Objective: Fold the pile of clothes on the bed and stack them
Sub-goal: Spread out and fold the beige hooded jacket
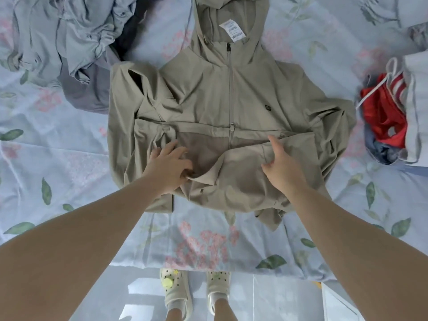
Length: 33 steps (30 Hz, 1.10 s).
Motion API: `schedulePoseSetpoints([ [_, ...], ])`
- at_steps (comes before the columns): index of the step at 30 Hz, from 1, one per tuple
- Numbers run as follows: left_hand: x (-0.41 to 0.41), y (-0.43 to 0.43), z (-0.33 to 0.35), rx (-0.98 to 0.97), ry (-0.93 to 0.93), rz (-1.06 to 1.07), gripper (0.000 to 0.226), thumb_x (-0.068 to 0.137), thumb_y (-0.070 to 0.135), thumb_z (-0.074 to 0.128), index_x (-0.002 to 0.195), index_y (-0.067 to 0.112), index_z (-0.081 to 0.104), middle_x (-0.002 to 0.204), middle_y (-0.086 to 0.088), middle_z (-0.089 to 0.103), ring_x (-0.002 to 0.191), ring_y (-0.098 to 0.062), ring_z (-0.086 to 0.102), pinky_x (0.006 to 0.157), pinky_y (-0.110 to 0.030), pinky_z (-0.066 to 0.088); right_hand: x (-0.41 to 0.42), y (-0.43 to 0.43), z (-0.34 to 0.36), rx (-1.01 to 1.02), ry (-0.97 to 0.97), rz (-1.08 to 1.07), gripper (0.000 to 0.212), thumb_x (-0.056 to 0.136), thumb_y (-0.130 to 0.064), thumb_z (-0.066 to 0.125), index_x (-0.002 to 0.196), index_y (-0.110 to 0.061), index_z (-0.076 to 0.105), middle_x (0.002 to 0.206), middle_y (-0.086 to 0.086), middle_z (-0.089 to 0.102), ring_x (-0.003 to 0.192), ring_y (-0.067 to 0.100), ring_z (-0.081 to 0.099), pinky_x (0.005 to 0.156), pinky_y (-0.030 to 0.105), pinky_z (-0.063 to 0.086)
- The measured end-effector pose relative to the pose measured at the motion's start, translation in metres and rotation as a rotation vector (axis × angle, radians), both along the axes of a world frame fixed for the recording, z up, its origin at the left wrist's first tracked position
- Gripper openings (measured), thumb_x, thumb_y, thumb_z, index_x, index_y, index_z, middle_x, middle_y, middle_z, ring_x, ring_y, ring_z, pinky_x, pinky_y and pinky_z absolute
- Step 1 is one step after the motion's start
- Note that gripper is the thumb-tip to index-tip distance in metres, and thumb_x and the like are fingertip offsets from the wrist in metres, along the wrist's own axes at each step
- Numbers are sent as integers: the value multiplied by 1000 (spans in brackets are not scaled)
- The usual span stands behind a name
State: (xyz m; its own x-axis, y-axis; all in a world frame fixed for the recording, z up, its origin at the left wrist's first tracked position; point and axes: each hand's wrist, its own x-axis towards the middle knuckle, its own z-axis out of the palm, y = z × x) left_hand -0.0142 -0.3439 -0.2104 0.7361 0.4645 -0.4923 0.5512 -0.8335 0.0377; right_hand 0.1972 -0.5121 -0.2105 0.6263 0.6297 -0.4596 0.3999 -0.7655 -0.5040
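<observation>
A beige hooded zip jacket (231, 96) lies front up in the middle of the bed, hood pointing away from me, both sleeves folded in across its body. My left hand (169, 165) rests on the lower left part, its thumb pinching a fold of the jacket's fabric. My right hand (281, 163) holds the folded lower right sleeve, thumb up and fingers curled under the cloth. An unfolded heap of pale blue and grey clothes (74, 42) lies at the back left.
A stack with red shorts (384, 114) and pale garments (416, 107) sits at the right edge. The floral bedsheet (58, 147) covers the bed. Its near edge is below the jacket, with my feet in light clogs (178, 295) on the floor.
</observation>
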Motion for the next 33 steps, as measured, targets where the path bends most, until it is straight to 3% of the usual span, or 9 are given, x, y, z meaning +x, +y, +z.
schedulePoseSetpoints([
  [4, 25, 24, -1, -93, -311, 314, 12, 94, 29, 49, 99, 22, 57, 101, -1, 64, 107, -25, 55, 89, -36, 32, 11, 18, -18, -189, -43, 142, 54, 96, -35, 49, 143, -29, 24, 98, 6, 57, 90, 27, 57, 69, 32, 39],
  [7, 39, 42, -3, 18, -390, 404, 17, 95, 31, 48, 83, 18, 48, 71, 1, 54, 83, -30, 58, 68, -33, 31, 23, 21, -28, -253, -303, 229, 23, 97, -25, 45, 118, -17, 46, 109, 13, 54, 104, 33, 54, 72, 34, 36],
  [10, 54, 55, -15, 94, -242, 265, 23, 93, 32, 50, 105, 16, 61, 112, -6, 56, 112, -29, 49, 86, -38, 38, 44, 22, -32, -143, -622, 155, 22, 92, -22, 54, 112, -13, 56, 118, 17, 48, 112, 36, 44, 88, 43, 34],
  [14, 65, 64, -34, 36, -12, 96, 40, 93, 38, 51, 128, 19, 52, 156, -2, 16, 143, -24, 12, 112, -44, 17, 66, 26, -39, -205, -542, 323, 50, 88, -26, 61, 134, -22, 42, 143, 6, 37, 130, 33, 29, 108, 45, 22],
  [18, 68, 65, -37, 98, 15, 35, 33, 93, 42, 46, 117, 20, 55, 132, -3, 47, 125, -26, 40, 102, -42, 26, 65, 27, -43, -194, -649, 369, 53, 87, -22, 62, 136, -18, 43, 112, 10, 62, 112, 35, 45, 103, 44, 23],
  [22, 52, 52, -18, 90, -275, -7, 19, 93, 32, 49, 102, 15, 53, 90, -3, 62, 95, -27, 58, 97, -32, 26, 52, 7, -28, 35, -734, 400, 11, 75, -9, 68, 86, -9, 68, 63, 12, 62, 74, 34, 57, 97, 43, 32],
  [25, 27, 28, 3, -110, -357, 40, 32, 92, 26, 55, 120, 14, 47, 80, -7, 63, 80, -30, 59, 73, -31, 34, 30, -19, -5, 158, -618, 451, 7, 71, -9, 65, 65, -6, 61, 42, 15, 49, 46, 33, 53, 78, 39, 49],
  [27, 10, 9, 19, -185, -212, 6, 42, 94, 31, 51, 133, 20, 38, 76, 0, 62, 68, -20, 58, 62, -28, 38, 16, -35, 12, -12, -358, 546, 16, 82, -18, 55, 68, -11, 53, 53, 14, 54, 58, 33, 58, 64, 30, 41],
  [33, -38, -77, 43, -439, 374, -197, 23, 94, 24, 44, 113, 18, 54, 93, -1, 64, 88, -23, 61, 73, -31, 48, -45, -93, 38, -640, 271, 905, 18, 87, -28, 51, 73, -17, 47, 91, 7, 64, 81, 22, 59, 63, 27, 39],
])
